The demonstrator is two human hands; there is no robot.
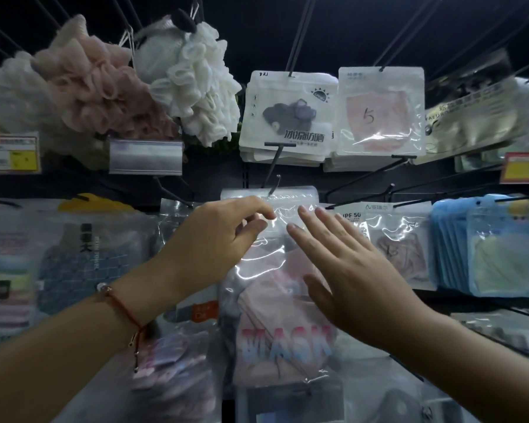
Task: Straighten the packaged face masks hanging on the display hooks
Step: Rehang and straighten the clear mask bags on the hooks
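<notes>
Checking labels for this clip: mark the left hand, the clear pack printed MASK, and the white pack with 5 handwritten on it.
left hand (214, 239), head view, on the back of the hand.
MASK pack (275, 303), head view, on the pink mask behind the film.
pack marked 5 (379, 114), head view, near the handwritten 5.

We see the mask pack (275, 288) on a hook (274, 186) at mid-rack. Two packs (287, 114) hang above it. Sponges (153, 80) hang at the rack's upper left.

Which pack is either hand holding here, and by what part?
The left hand pinches the clear mask pack at its upper left edge, below the hook. The right hand holds nothing.
</notes>
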